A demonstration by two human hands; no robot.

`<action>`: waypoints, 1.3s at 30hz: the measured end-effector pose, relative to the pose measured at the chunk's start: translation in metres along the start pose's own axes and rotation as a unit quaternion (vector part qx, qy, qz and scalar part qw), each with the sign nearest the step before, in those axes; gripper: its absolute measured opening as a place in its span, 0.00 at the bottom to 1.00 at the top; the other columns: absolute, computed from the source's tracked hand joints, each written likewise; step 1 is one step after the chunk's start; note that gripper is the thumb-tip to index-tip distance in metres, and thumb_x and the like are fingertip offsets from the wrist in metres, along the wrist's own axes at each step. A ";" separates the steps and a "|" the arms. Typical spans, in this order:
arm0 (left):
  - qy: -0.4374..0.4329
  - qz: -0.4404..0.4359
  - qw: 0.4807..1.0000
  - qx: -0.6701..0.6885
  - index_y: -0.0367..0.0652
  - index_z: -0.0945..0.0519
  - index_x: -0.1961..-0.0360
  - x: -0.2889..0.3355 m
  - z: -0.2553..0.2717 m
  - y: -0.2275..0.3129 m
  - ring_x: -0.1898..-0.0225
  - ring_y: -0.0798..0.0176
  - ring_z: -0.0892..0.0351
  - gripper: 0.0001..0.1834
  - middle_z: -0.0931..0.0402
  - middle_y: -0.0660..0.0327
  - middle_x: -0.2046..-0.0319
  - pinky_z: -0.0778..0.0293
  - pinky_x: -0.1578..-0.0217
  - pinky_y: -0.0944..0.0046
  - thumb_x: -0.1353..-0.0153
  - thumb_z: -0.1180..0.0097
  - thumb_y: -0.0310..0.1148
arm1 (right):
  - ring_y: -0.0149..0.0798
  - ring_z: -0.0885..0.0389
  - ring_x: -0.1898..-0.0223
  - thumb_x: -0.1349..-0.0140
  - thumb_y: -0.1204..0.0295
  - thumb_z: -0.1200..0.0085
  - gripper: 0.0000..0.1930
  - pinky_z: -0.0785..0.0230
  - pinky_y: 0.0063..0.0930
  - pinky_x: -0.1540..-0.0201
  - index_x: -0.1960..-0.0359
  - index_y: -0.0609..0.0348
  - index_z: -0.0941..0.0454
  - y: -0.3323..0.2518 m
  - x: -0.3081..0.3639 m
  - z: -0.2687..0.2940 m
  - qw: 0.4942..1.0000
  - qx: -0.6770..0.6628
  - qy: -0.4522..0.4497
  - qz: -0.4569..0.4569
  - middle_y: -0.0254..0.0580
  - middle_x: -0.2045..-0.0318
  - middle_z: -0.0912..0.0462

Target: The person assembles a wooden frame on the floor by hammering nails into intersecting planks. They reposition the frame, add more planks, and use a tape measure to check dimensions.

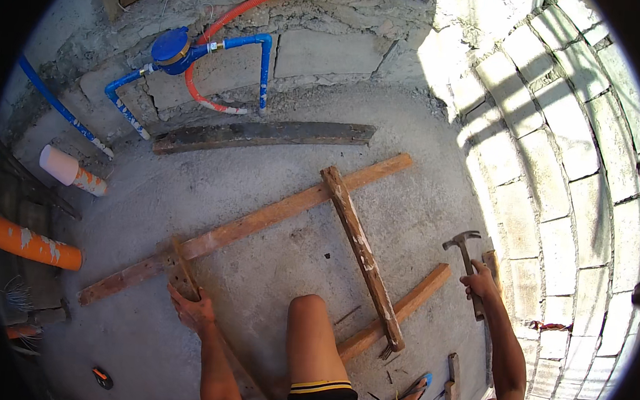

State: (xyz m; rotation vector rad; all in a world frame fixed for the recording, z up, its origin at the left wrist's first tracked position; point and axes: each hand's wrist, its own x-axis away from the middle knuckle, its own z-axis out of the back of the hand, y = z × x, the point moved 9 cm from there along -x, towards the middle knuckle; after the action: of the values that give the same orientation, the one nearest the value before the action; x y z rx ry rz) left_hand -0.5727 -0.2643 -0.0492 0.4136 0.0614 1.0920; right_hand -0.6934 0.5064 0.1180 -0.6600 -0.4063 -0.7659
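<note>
My left hand (192,309) grips a wooden board (181,271) near its far end, where it lies across a long wooden plank (260,223). Further back, that board runs down past my left forearm. Raised at the right, my right hand (481,280) is closed round the handle of a claw hammer (467,254), its head pointing away from me. A paint-flecked wooden crosspiece (360,255) bridges the long plank and a shorter plank (421,290). My bent knee (308,320) is between the two boards.
A dark timber (265,136) lies by the back wall, below a blue water meter (171,47) with blue pipes. Orange pipe (39,245) and a capped pipe (60,166) stick out at left. A tape measure (102,378) rests on the concrete. A block wall (563,244) rises at right.
</note>
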 end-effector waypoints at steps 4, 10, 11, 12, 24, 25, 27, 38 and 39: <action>-0.026 0.039 0.999 0.012 0.55 0.49 0.25 0.001 -0.002 -0.002 0.43 0.44 0.24 0.49 0.32 0.48 0.37 0.23 0.45 0.44 0.44 0.34 0.39 | 0.42 0.19 0.81 0.37 0.71 0.43 0.32 0.25 0.39 0.79 0.30 0.40 0.34 -0.223 -0.039 -0.006 0.956 0.116 0.121 0.242 0.48 0.77 0.19; 0.015 0.033 0.999 -0.020 0.58 0.47 0.26 0.000 0.000 -0.004 0.44 0.48 0.22 0.49 0.30 0.55 0.37 0.22 0.46 0.48 0.46 0.32 0.40 | 0.52 0.14 0.56 0.35 0.68 0.49 0.27 0.23 0.48 0.56 0.32 0.38 0.32 -0.385 -0.122 -0.088 0.802 0.437 0.258 0.314 0.51 0.59 0.14; 0.017 0.028 0.999 -0.011 0.59 0.47 0.26 -0.001 -0.001 -0.004 0.44 0.48 0.22 0.49 0.30 0.55 0.37 0.22 0.46 0.48 0.46 0.31 0.40 | 0.48 0.14 0.56 0.36 0.71 0.48 0.22 0.22 0.44 0.56 0.39 0.41 0.23 -0.390 -0.129 -0.100 0.789 0.470 0.246 0.309 0.47 0.60 0.13; 0.022 0.025 0.999 -0.003 0.59 0.46 0.26 -0.002 -0.001 -0.004 0.44 0.48 0.22 0.50 0.30 0.55 0.37 0.22 0.46 0.48 0.46 0.31 0.40 | 0.48 0.14 0.56 0.37 0.72 0.48 0.19 0.22 0.44 0.56 0.44 0.42 0.20 -0.393 -0.137 -0.111 0.770 0.524 0.207 0.299 0.46 0.61 0.13; 0.046 0.055 0.997 0.002 0.58 0.46 0.26 0.000 -0.002 -0.015 0.46 0.45 0.21 0.51 0.29 0.54 0.37 0.23 0.47 0.46 0.48 0.29 0.40 | 0.47 0.16 0.48 0.32 0.69 0.53 0.14 0.23 0.42 0.50 0.50 0.51 0.18 -0.379 -0.113 -0.123 0.837 0.464 0.168 0.236 0.46 0.51 0.15; 0.044 0.057 0.997 0.003 0.58 0.46 0.26 0.001 0.001 -0.012 0.46 0.45 0.21 0.51 0.29 0.53 0.37 0.23 0.47 0.46 0.49 0.29 0.41 | 0.44 0.17 0.46 0.33 0.68 0.51 0.13 0.24 0.40 0.49 0.51 0.49 0.16 -0.379 -0.116 -0.130 0.773 0.577 0.150 0.218 0.44 0.50 0.15; 0.025 0.065 0.997 0.012 0.57 0.46 0.26 0.003 0.004 -0.008 0.46 0.44 0.21 0.52 0.29 0.53 0.37 0.23 0.47 0.46 0.49 0.29 0.41 | 0.43 0.16 0.48 0.36 0.68 0.47 0.12 0.23 0.37 0.51 0.54 0.47 0.14 -0.387 -0.119 -0.129 0.729 0.624 0.153 0.237 0.43 0.53 0.14; -0.022 0.069 0.997 0.033 0.50 0.46 0.28 -0.004 0.002 -0.023 0.46 0.39 0.23 0.50 0.28 0.46 0.44 0.25 0.47 0.41 0.49 0.32 0.45 | 0.56 0.15 0.58 0.36 0.74 0.48 0.32 0.24 0.53 0.58 0.28 0.42 0.38 -0.304 -0.174 -0.103 0.797 0.474 0.223 0.301 0.54 0.60 0.15; -0.023 0.065 0.997 0.035 0.50 0.46 0.28 -0.005 0.003 -0.022 0.46 0.39 0.23 0.50 0.28 0.46 0.45 0.25 0.48 0.41 0.49 0.32 0.45 | 0.56 0.15 0.58 0.36 0.74 0.47 0.32 0.24 0.53 0.58 0.29 0.44 0.37 -0.291 -0.180 -0.102 0.788 0.513 0.218 0.263 0.55 0.60 0.15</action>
State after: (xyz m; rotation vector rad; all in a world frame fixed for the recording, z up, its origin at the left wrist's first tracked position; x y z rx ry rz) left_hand -0.5558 -0.2783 -0.0554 0.5115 0.0324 1.2100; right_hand -1.0183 0.3711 0.0588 0.4443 -0.1414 -0.0632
